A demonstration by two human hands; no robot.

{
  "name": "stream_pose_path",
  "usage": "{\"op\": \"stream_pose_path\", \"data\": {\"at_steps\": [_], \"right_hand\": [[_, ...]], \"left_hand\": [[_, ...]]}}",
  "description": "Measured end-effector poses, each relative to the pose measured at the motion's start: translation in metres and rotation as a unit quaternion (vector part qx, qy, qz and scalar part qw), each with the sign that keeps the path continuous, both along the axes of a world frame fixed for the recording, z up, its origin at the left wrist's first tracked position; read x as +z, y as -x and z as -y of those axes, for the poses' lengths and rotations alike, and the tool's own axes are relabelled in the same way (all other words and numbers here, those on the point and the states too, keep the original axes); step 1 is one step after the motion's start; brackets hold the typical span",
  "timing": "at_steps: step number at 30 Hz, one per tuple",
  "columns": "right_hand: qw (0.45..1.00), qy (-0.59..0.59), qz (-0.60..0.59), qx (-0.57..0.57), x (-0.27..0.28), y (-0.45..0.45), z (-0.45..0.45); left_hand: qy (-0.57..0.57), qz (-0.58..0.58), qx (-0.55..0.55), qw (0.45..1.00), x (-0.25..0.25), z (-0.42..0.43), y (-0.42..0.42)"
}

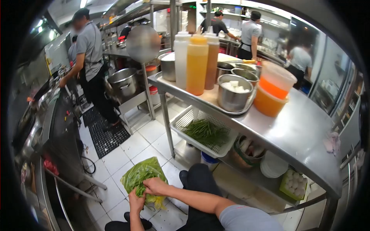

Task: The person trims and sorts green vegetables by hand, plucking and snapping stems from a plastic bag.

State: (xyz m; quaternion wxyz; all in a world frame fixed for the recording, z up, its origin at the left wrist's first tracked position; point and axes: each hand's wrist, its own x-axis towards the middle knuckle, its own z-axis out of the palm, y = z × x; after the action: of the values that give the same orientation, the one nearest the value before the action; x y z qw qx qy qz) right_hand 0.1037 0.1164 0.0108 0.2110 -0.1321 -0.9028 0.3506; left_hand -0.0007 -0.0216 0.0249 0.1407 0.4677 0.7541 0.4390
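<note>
Your left hand (137, 200) and right hand (155, 186) are close together at the green leafy bunch (140, 187), beside the green plastic bag (145, 171). The fingers of both hands are curled in and closed on the bunch; the exact fingertip contact is too small to tell. The bag is low in front of you, over the white floor tiles (137, 143); whether it rests on them cannot be told. Yellowish leaves (158, 201) show below your right hand. To the right stands the metal table (293, 119), bearing squeeze bottles (197, 65) and a metal pot of white pieces (235, 93). Beneath its top, a white perforated basket (178, 125) holds long green stalks (206, 132). At far left, a co-worker (90, 50) stands by the cooking line.
</note>
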Motion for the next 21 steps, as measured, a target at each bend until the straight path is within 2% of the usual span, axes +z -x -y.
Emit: {"op": "stream_pose_path", "data": {"at_steps": [2,3,4,5,6,7,8,9,10,11,12,13,14,16,17,19,20,21], "right_hand": [[0.999,0.019,-0.012,-0.042,-0.004,0.005,0.000],[0.999,0.015,-0.018,-0.046,-0.014,0.011,-0.004],[0.996,0.006,-0.046,-0.079,-0.032,0.018,-0.013],[0.991,-0.002,-0.072,-0.110,-0.042,0.023,-0.017],[0.991,-0.001,-0.075,-0.106,-0.041,0.022,-0.018],[0.987,-0.038,-0.140,-0.073,-0.042,0.016,-0.020],[0.976,-0.074,-0.204,-0.037,-0.043,0.014,-0.019],[0.984,-0.074,-0.159,0.015,-0.038,0.014,-0.017],[0.985,-0.071,-0.157,0.019,-0.035,0.012,-0.012],[0.980,0.171,-0.045,0.086,-0.032,0.008,-0.006],[0.902,0.400,0.071,0.145,-0.020,0.003,0.001],[0.868,0.455,0.093,0.175,-0.036,0.009,0.002],[0.867,0.456,0.095,0.176,-0.037,0.010,0.005],[0.943,0.297,-0.002,0.151,-0.035,0.010,0.009],[0.942,0.299,-0.003,0.151,-0.034,0.010,0.010],[0.983,0.169,-0.064,-0.038,-0.021,0.009,0.012],[0.983,0.170,-0.063,-0.039,-0.024,0.010,0.010],[0.980,0.184,-0.072,0.031,-0.027,0.011,0.005]], "left_hand": [[0.012,0.158,0.042,0.986,-0.003,-0.002,0.002],[-0.020,0.215,0.038,0.976,-0.009,-0.004,0.006],[-0.022,0.211,0.035,0.977,-0.006,-0.005,0.008],[-0.032,0.273,0.051,0.960,-0.003,-0.003,0.011],[-0.042,0.333,0.068,0.940,-0.001,0.002,0.014],[-0.093,0.372,0.060,0.921,-0.007,0.003,0.019],[-0.095,0.372,0.068,0.921,-0.009,0.007,0.022],[-0.130,0.426,0.082,0.892,-0.009,0.008,0.023],[-0.163,0.479,0.095,0.857,-0.009,0.009,0.024],[-0.160,0.484,0.099,0.855,-0.010,0.010,0.026],[-0.159,0.486,0.102,0.854,-0.016,0.012,0.028],[-0.178,0.500,0.099,0.842,-0.022,0.013,0.032],[-0.199,0.514,0.095,0.829,-0.026,0.013,0.035],[-0.194,0.525,0.105,0.822,-0.027,0.014,0.038],[-0.199,0.539,0.097,0.813,-0.027,0.015,0.039],[-0.204,0.552,0.091,0.803,-0.020,0.015,0.038],[-0.199,0.552,0.087,0.805,-0.016,0.016,0.036],[-0.193,0.553,0.084,0.807,-0.013,0.017,0.033]]}}
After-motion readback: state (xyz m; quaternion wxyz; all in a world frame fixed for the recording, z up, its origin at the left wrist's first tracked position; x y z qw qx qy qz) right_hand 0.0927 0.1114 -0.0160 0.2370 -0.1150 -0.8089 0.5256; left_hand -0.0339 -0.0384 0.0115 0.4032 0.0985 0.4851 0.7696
